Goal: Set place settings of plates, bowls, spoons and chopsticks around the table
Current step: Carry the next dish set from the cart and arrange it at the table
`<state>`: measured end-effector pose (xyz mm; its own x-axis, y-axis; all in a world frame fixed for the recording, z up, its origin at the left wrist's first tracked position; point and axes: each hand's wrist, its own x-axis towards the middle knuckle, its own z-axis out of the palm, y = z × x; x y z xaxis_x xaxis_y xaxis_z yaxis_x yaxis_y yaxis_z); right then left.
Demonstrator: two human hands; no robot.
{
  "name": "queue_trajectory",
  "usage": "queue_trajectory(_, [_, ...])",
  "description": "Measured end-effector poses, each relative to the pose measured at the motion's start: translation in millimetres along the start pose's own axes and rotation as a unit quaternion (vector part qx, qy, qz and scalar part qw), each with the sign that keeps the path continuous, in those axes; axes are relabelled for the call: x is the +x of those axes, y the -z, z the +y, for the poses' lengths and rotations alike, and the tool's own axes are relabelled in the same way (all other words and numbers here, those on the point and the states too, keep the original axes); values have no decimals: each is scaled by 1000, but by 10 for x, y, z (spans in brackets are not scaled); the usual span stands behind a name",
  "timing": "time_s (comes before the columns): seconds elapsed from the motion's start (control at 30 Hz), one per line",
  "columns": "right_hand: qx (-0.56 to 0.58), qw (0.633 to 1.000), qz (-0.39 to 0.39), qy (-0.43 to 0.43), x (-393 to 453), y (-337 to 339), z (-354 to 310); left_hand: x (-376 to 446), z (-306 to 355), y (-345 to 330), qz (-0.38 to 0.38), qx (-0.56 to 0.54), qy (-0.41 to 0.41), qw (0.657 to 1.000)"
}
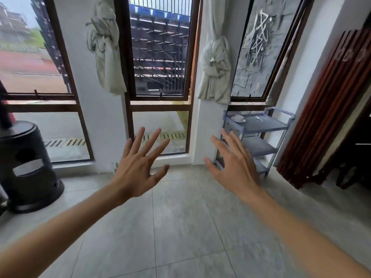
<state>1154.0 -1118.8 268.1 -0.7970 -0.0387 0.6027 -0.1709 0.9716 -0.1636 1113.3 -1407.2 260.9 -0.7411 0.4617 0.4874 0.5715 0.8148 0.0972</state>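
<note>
I see both hands spread, holding nothing — left hand, right hand. A bowl and spoon sit on the cart — beyond my right hand.

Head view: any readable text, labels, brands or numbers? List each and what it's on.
None can be read.
Right window: pale strokes like writing show through the glass, too blurred to make out.
Wooden screen: faint round marks near its top, not legible.
Black bin: grey panel, no print visible.
Cart, left hand, right hand: no text.
</note>
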Motion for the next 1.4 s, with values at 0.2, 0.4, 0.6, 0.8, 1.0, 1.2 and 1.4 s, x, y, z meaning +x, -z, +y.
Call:
queue_trajectory(0.2, [-32, 999, -1, -19, 1191, -566, 722, 1573, -403, -681, 14, -30, -19, 999])
queue_trajectory(0.4, [-39, 996, 22, -82, 2115, -902, 1669, 3171, -434, -1308, -20, -75, -48, 996])
queue_trajectory(0.6, [-64, 992, 36, -105, 2838, -1435, 2835, 4469, -404, -2234, -8, -70, -79, 994])
queue_trajectory(0.8, [-78, 992, 35, -96, 3797, -1963, 4250, 5973, -185, -3192, 0, -48, -85, 995])
queue_trajectory(1.0, [-78, 993, 22, -82, 4812, -2314, 5522, 7429, 123, -3899, -2, -53, -72, 996])
queue_trajectory(1.2, [-67, 994, 13, -85, 5534, -2747, 6674, 8656, 401, -4735, -8, -73, -76, 994])
queue_trajectory(1.4, [-82, 993, 4, -79, 6211, -3284, 7991, 9872, 734, -5788, 1, -112, -85, 990])
